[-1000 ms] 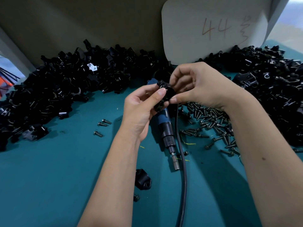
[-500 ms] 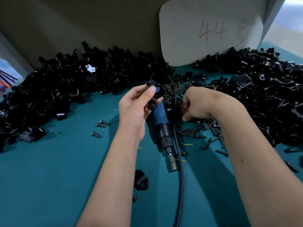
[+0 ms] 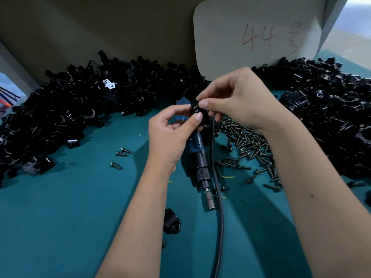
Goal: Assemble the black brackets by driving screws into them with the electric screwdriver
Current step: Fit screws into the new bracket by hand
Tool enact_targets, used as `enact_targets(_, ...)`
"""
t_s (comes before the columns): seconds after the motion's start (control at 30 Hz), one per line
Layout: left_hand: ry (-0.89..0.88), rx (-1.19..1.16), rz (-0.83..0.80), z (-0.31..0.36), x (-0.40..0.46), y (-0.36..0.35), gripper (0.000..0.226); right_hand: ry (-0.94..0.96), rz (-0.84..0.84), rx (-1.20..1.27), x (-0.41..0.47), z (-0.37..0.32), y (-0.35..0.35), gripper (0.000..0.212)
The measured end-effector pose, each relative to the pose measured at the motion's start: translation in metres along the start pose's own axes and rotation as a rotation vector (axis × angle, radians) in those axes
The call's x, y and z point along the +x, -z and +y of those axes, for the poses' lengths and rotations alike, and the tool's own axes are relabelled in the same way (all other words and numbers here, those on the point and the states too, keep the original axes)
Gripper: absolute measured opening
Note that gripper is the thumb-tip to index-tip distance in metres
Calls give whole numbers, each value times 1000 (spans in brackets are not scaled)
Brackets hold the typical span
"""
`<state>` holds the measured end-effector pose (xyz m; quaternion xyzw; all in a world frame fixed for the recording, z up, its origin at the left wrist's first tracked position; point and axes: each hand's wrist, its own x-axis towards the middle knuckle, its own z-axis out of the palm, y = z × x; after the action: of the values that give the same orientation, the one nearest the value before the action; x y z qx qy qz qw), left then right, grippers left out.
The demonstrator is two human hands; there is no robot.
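Work in hand, screw-fitting stage, driving not yet begun. Nearest the viewer, below both hands: one loose black bracket part (image 3: 171, 221) lying alone on the teal bench (image 3: 60, 217), with a small dark piece just beyond its near end. Directly under the hands: electric screwdriver (image 3: 198, 157), blue body, lying flat and unheld, bit end toward the viewer, its black cable (image 3: 217, 207) running alongside to the near edge. Left hand (image 3: 170, 135): the grip is closed on the bracket in hand (image 3: 197, 115), thumb over its face. Right hand (image 3: 239, 101): fingertips pinched together at the top of that same bracket, apparently seating a screw; the screw itself is too small to make out. To the right of the grip: heap of loose screws (image 3: 249, 145), plentiful. To its left: three stray screws (image 3: 120, 155). Beyond, left pile of brackets (image 3: 80, 109) and right pile of brackets (image 3: 321, 107), both large; which holds finished pieces cannot be told. Farthest: pale card (image 3: 261, 37) marked "44" against the back wall. Judgement: the present bracket awaits driving, and a great quantity appears left.
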<state>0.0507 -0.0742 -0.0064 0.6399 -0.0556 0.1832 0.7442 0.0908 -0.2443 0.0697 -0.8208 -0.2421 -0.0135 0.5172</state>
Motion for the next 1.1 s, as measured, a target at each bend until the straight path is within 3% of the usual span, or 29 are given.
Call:
enact_targets(0.17,15,15,18,-3,0,0,21,37,-13,-85,0,-1,3,7)
enact_targets(0.4,12,19,17,-4,1,0,21,55,-9,-20,2,0,-5,9)
enact_targets(0.63,24,-94,22,-2,0,-2,16,42,111,24,2,10,1,7)
enact_targets(1.1,38,-80,3,1,-2,0,18,36,80,41,2,11,-8,11)
